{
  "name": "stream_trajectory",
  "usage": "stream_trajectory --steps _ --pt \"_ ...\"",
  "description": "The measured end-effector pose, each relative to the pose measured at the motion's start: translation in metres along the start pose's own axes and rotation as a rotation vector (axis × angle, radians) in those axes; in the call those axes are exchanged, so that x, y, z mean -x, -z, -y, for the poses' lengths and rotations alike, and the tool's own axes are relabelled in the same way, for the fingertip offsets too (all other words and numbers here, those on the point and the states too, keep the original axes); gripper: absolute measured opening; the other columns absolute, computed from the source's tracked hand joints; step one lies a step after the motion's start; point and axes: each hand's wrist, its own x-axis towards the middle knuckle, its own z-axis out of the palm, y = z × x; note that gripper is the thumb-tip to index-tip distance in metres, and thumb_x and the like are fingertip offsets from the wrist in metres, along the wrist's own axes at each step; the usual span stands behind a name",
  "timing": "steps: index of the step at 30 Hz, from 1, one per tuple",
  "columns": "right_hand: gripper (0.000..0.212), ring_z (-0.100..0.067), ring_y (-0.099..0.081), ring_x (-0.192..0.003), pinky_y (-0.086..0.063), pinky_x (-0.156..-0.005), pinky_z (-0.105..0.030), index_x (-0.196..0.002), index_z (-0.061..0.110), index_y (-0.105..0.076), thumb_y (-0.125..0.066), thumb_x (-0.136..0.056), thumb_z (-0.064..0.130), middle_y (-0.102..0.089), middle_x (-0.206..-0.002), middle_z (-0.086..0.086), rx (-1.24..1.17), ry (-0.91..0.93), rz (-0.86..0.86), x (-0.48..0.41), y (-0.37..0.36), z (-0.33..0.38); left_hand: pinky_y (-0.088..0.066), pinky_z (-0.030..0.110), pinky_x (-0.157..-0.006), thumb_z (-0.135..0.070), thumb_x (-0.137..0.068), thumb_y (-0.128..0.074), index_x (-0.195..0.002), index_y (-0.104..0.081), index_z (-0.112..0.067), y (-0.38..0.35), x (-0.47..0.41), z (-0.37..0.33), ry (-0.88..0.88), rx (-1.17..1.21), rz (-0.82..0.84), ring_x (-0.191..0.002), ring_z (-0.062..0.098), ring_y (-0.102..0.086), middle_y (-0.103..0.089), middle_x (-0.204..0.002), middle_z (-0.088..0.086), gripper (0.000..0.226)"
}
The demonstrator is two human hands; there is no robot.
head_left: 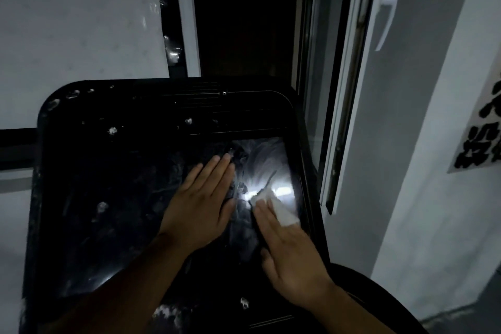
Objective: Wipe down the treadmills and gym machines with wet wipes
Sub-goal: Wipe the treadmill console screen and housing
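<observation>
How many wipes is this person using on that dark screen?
1: the white wipe under the right hand, near the right edge of the screen. The left hand lies flat, seemingly bare; its palm could hide another.

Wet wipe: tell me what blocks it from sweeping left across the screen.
The left hand lies flat on the screen, directly left of the wet wipe under the right hand.

Dim room. Dark open window (244,16) at 12 o'clock, white window handle (386,22) at 1. Pale frosted pane (81,22) at 10. Grey wall (423,106) at 3 carried a sign (477,138) with black characters.
</observation>
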Motion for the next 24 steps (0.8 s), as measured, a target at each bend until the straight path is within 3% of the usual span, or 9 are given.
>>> stream_trajectory --steps 3,6,7,10,12,16,18,21,24 --pt "0.071 -0.018 -0.038 -0.145 -0.039 -0.108 -0.035 -0.161 0.015 -0.024 -0.038 -0.093 0.032 -0.002 -0.168 0.007 0.047 -0.122 -0.112 -0.010 0.002 -0.016 -0.020 0.044 -0.124 -0.045 -0.104 -0.030 -0.157 -0.034 -0.007 0.000 0.000 0.000 0.006 -0.008 -0.003 -0.154 0.022 -0.023 -0.025 -0.166 0.009 0.066" --pt "0.072 -0.016 -0.003 -0.156 -0.001 -0.120 -0.031 -0.163 0.018 -0.015 -0.028 -0.094 0.038 0.002 -0.168 0.007 0.016 -0.192 -0.055 -0.032 -0.005 -0.001 -0.019 0.043 -0.124 -0.046 -0.103 -0.030 -0.157 -0.033 -0.007 -0.002 0.001 0.000 0.006 -0.011 0.005 -0.155 0.022 -0.021 -0.024 -0.167 0.008 0.066" --pt "0.074 -0.018 -0.002 -0.157 -0.001 -0.120 -0.031 -0.163 0.018 -0.014 -0.031 -0.093 0.038 0.001 -0.169 0.006 0.029 -0.142 -0.020 -0.025 -0.009 0.004 -0.020 0.044 -0.124 -0.045 -0.103 -0.031 -0.157 -0.034 -0.006 -0.001 0.000 0.001 0.008 -0.015 0.013 -0.155 0.022 -0.022 -0.025 -0.166 0.009 0.066" --pt "0.075 -0.022 -0.018 -0.154 -0.032 -0.117 -0.042 -0.162 0.018 -0.020 -0.044 -0.092 0.032 -0.010 -0.170 0.004 0.050 0.030 0.066 0.016 -0.010 -0.003 -0.021 0.044 -0.123 -0.043 -0.102 -0.031 -0.154 -0.039 -0.003 0.003 0.000 -0.002 0.017 -0.021 0.012 -0.152 0.026 -0.029 -0.029 -0.164 0.012 0.066" --pt "0.071 -0.023 -0.022 -0.153 -0.041 -0.111 -0.044 -0.160 0.017 -0.026 -0.045 -0.093 0.032 -0.012 -0.170 0.000 0.085 0.007 0.009 0.015 -0.007 -0.017 -0.021 0.043 -0.122 -0.040 -0.102 -0.031 -0.153 -0.039 -0.003 0.004 0.006 -0.011 0.020 -0.030 0.006 -0.151 0.026 -0.031 -0.031 -0.164 0.013 0.064" --pt "0.065 -0.023 -0.017 -0.155 -0.029 -0.106 -0.035 -0.161 0.018 -0.021 -0.035 -0.102 0.041 -0.009 -0.170 -0.006 0.081 -0.180 -0.081 -0.018 -0.008 -0.008 -0.020 0.042 -0.123 -0.037 -0.103 -0.033 -0.155 -0.038 -0.004 -0.004 0.024 -0.032 0.001 -0.026 0.003 -0.153 0.024 -0.027 -0.028 -0.165 0.011 0.061" --pt "0.066 -0.022 -0.018 -0.154 -0.030 -0.109 -0.036 -0.161 0.017 -0.023 -0.039 -0.101 0.041 -0.011 -0.170 -0.003 0.109 -0.103 -0.038 0.000 -0.015 -0.001 -0.020 0.042 -0.124 -0.037 -0.104 -0.033 -0.155 -0.037 -0.004 -0.006 0.025 -0.031 0.006 -0.023 0.000 -0.153 0.024 -0.025 -0.027 -0.166 0.011 0.061" --pt "0.060 -0.021 -0.035 -0.145 -0.041 -0.112 -0.045 -0.156 0.017 -0.036 -0.046 -0.100 0.034 -0.026 -0.166 -0.001 0.091 0.054 0.035 0.031 -0.010 -0.008 -0.019 0.042 -0.125 -0.038 -0.105 -0.032 -0.156 -0.035 -0.005 -0.005 0.025 -0.031 0.021 -0.013 0.001 -0.155 0.022 -0.022 -0.025 -0.167 0.010 0.061" --pt "0.054 -0.029 -0.037 -0.145 -0.042 -0.110 -0.050 -0.150 0.016 -0.048 -0.050 -0.097 0.024 -0.037 -0.158 -0.010 0.058 0.021 -0.045 0.024 -0.006 -0.020 -0.019 0.042 -0.124 -0.038 -0.104 -0.031 -0.156 -0.036 -0.005 -0.004 0.024 -0.034 0.025 -0.018 0.002 -0.154 0.023 -0.024 -0.026 -0.166 0.010 0.061"
